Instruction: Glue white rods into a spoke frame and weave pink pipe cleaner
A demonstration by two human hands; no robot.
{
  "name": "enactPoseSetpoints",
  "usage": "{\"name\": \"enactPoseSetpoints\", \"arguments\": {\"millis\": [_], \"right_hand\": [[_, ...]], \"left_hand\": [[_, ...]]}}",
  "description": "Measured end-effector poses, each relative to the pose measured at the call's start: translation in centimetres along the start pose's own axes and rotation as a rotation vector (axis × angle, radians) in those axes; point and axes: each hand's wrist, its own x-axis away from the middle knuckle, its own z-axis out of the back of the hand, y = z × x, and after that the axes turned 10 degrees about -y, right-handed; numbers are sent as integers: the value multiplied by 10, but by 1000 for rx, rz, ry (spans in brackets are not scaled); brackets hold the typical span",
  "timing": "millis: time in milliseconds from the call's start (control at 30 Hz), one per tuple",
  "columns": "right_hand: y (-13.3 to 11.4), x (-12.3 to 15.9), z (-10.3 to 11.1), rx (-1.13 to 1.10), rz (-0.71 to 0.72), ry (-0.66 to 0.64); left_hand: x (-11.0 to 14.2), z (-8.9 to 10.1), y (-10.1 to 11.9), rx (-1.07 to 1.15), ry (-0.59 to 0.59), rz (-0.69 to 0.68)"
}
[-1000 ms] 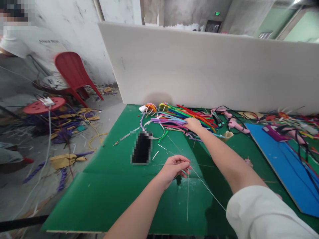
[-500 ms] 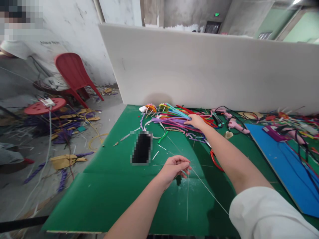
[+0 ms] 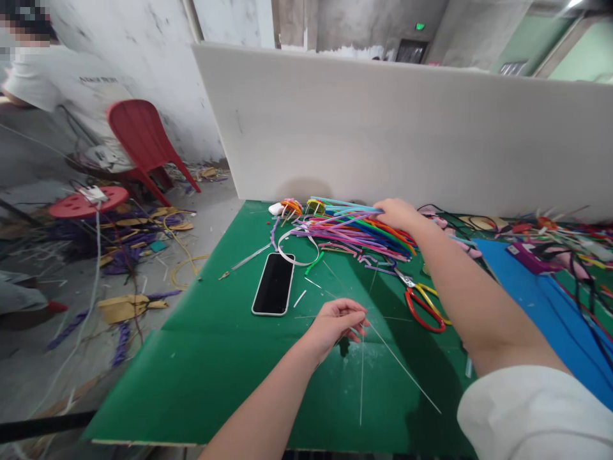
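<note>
My left hand is closed in a pinch above the green table, holding thin pale wires that spread outward from the fingertips. My right hand reaches to the back of the table, its fingers on light blue pipe cleaners; the fingertips are partly hidden. Around it lies a heap of pipe cleaners in purple, pink, red, green and blue. Scissors with one red and one yellow handle rest below my right forearm.
A phone lies left of my left hand, near a white loop of band. A blue board and a purple box are on the right. A tall white panel stands behind the table. Another person sits at far left.
My right hand has moved back and to the right over the heap, and the light blue pipe cleaners have shifted with it. The scissors now show fully. My left hand stays put.
</note>
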Motion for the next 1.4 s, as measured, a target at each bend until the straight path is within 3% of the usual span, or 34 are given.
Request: {"name": "enactPoseSetpoints", "arguments": {"millis": [167,400,567,700,1067,1233,1400], "right_hand": [[9,11,25,2,-82,70],[24,29,38,-153,-46,102],[7,20,15,-291,77,-8],[-11,4,-17,-282,61,-98],[-42,-31,-75,-104,-21,-53],[-45,-33,-86,-102,4,-60],[-37,-26,-72,-172,2,29]], "left_hand": [[1,1,0,-6,-9,-2],[0,0,-1,6,-14,-4],[-1,1,-3,13,-17,-13],[-1,1,-3,17,-21,-20],[-1,-1,-3,24,-31,-24],[-1,0,-3,24,-34,-20],[-1,-1,-2,26,-27,-13]]}}
